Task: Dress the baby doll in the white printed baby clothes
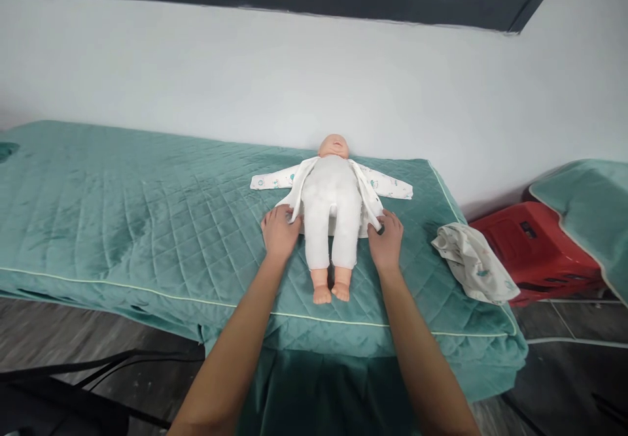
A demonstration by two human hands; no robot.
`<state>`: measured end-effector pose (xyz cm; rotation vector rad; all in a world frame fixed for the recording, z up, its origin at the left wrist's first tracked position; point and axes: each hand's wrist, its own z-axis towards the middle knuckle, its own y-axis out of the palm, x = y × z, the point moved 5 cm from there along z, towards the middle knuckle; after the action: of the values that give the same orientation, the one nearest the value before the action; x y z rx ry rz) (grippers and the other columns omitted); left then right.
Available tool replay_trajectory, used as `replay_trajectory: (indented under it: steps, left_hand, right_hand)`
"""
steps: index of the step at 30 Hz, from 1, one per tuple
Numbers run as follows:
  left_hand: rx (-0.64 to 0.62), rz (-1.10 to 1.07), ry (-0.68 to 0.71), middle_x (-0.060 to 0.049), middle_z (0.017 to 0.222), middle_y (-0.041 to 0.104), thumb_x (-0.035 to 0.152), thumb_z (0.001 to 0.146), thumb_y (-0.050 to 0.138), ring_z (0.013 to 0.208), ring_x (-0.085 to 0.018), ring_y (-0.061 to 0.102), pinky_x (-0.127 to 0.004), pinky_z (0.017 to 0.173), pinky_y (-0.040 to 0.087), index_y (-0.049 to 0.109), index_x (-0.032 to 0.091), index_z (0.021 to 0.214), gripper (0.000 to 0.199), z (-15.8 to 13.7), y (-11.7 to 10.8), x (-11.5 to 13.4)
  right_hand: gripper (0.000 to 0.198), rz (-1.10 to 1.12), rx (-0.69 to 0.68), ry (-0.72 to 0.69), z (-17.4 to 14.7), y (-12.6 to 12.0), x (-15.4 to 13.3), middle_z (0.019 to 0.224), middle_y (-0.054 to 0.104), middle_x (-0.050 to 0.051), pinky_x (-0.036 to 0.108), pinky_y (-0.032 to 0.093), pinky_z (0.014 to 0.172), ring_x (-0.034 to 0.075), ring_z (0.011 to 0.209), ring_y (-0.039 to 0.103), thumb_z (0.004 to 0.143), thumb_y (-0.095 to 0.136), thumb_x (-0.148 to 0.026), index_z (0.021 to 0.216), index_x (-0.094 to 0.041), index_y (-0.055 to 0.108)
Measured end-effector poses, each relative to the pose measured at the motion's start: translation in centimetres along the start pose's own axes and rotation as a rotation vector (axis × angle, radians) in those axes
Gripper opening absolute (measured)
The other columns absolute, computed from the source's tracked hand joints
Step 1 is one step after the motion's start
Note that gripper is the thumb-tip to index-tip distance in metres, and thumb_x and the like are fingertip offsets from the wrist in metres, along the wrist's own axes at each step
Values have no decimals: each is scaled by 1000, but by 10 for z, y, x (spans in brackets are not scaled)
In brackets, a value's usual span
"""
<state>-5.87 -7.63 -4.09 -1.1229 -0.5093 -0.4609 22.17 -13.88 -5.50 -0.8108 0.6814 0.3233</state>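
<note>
Feet (322,293) near, the doll (330,187) is laid on the bed (147,220); by the fingers of left hand (281,232) and right hand (386,241), its open jacket (367,194) is pinched near the hem; presumably light and limp, best held by its edges.

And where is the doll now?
In the head view, the doll lies on the green cover, just right of centre, between the left hand and right hand.

Doll (331,187), white cloth body, bald plastic head, bare plastic feet, lies face-up on green quilted bed (147,220), legs straight toward near edge, white shirt (279,180) around its shoulders, printed sleeves stretched out sideways, front wide open, panels either side of torso.
</note>
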Motion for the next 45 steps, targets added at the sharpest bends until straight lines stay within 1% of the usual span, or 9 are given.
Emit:
replay_trajectory:
  steps: [7,15,21,26,30,36,39,41,45]
  left_hand:
    - [-9,18,20,-7,126,68,22,81,63,121,-31,56,-49,105,41,58,22,102,21,-1,0,0]
    - [83,-91,71,-8,115,70,27,89,55,113,-28,59,-45,100,44,47,24,73,18,-3,-6,-1]
    - [99,-116,56,-9,112,68,23,87,56,109,-29,59,-47,97,45,44,24,73,18,-4,-9,-2]
    - [108,-199,111,-10,121,64,18,82,58,117,-27,57,-46,103,44,51,23,94,15,-4,-6,-2]
    - [159,-257,173,-12,126,61,18,85,57,122,-25,55,-45,109,42,51,21,105,21,-6,-10,1]
    - [245,-355,237,-11,122,62,19,92,51,120,-23,56,-42,108,43,53,21,105,13,-30,-33,1]
    - [183,-328,329,-10,117,65,20,95,49,117,-23,59,-44,105,45,55,21,102,10,-52,-46,2]
    - [135,-315,403,-10,115,67,19,95,49,113,-23,60,-45,102,47,56,21,102,10,-67,-54,2]
    - [59,-324,525,-10,117,67,17,96,49,112,-22,62,-45,99,49,56,22,107,14,-93,-72,10]
  right_hand:
    - [10,-2,-4,9,2,-3,-2,120,66,16,47,38,108,28,119,55,76,53,-18,85,-21,51]
    - [12,36,11,97,-2,-13,-5,124,65,14,46,40,104,29,118,54,75,51,-21,87,-22,49]
    - [12,7,12,100,-4,-17,-6,121,64,16,48,38,107,29,118,54,77,51,-23,89,-21,49]
    - [18,80,5,34,-19,-26,-12,127,60,16,50,38,110,28,125,52,83,53,-26,99,-20,54]
    - [27,15,-9,-106,-41,-70,-9,138,53,16,53,38,111,28,133,47,88,53,-27,114,-20,56]
    - [52,-545,-80,-209,-62,-172,50,152,42,22,67,35,109,42,146,32,87,52,-32,138,-21,50]
    - [60,-729,-189,-130,-55,-213,88,147,50,24,68,44,91,49,128,50,86,55,-42,143,-25,49]
    - [52,-710,-334,-141,-46,-228,99,134,60,25,56,50,79,42,109,63,88,52,-36,138,-24,55]
    - [32,-719,-432,-136,-19,-236,81,115,70,19,45,46,66,36,93,69,91,51,-36,117,-25,66]
